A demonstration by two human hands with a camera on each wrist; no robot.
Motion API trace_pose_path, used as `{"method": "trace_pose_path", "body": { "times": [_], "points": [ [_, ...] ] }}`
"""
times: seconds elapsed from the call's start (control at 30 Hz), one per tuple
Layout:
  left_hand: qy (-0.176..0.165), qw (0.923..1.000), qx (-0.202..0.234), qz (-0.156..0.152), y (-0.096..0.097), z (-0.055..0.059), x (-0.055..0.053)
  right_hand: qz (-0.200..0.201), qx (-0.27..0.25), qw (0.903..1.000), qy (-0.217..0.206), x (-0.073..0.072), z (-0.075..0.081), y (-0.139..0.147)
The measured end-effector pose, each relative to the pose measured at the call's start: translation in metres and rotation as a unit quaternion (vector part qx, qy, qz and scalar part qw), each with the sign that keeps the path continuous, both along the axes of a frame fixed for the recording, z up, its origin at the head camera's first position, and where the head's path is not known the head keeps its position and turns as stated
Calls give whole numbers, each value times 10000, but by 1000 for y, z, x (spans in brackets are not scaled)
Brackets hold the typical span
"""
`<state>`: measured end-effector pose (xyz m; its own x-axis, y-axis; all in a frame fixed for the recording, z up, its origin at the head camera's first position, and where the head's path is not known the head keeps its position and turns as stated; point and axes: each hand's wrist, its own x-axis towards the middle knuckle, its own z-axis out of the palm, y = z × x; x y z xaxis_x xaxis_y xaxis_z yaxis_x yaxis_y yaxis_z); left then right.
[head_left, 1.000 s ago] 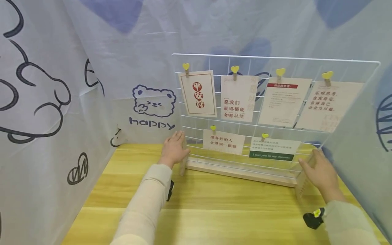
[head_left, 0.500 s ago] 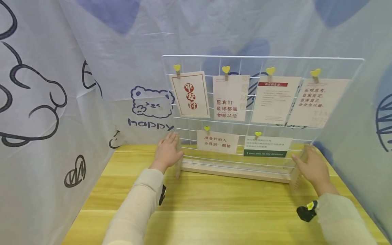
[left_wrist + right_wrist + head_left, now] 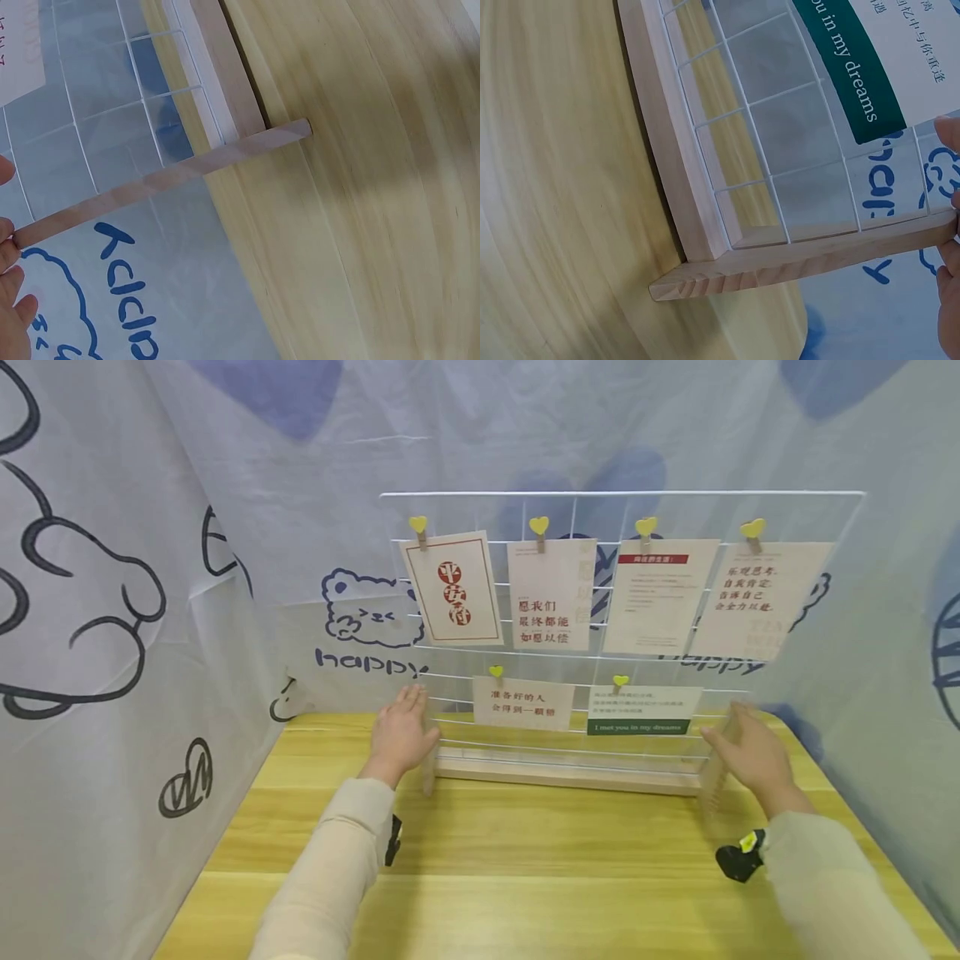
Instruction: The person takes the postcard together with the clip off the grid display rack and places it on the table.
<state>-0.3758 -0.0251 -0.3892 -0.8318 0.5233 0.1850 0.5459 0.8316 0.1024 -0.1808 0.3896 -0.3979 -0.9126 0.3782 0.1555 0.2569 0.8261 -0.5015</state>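
Observation:
A white wire grid rack on a wooden base (image 3: 562,778) stands upright on the table. My left hand (image 3: 401,731) grips its left wooden side post (image 3: 165,180), with thumb and fingers on opposite sides of the post's upper end in the left wrist view. On the other side, my right hand (image 3: 753,756) holds the right side post (image 3: 817,259) the same way. Yellow heart clips (image 3: 539,525) pin printed cards in two rows. The upper row includes a red-bordered card (image 3: 450,593); below hang a small text card (image 3: 523,703) and a green-banded card (image 3: 641,710).
The wood-grain table (image 3: 547,877) extends in front of the rack. A pale cloth (image 3: 247,635) with blue hearts and cartoon bears hangs close behind and along both sides. A black wrist device (image 3: 741,857) sits below each hand.
Both hands have shifted the rack leftward, its right end turning back toward the rear cloth, so it faces more squarely forward. The cards moved along with it; both grips stayed.

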Motion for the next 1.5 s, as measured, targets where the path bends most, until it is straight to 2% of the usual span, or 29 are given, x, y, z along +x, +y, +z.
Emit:
{"method": "trace_pose_path", "body": {
  "times": [0.13, 0.53, 0.77, 0.93, 1.1, 1.33, 1.5],
  "points": [
    [7, 10000, 61, 29, -4, 1, 0, 24, -144, 9999, -69, -4, 1, -3],
    [-13, 9998, 187, 79, -11, 3, 1, 37, -125, 9998, -117, -11, 2, -5],
    [-9, 10000, 63, 77, -12, 4, 0, 9, -170, 9997, -146, -11, 2, -5],
    [-110, 9999, -21, 54, -10, 7, 2, -13, -118, 9999, -79, -9, 0, -4],
    [-171, 9998, 26, 41, -9, 5, 1, -5, -74, 10000, -45, -6, -2, -3],
    [-352, 9990, 281, 47, -7, 5, 2, -31, -235, 9997, -28, -5, -1, -4],
    [-591, 9968, 538, 42, -4, 6, 4, -20, -219, 9995, 206, -1, -2, -5]
  ]
}}
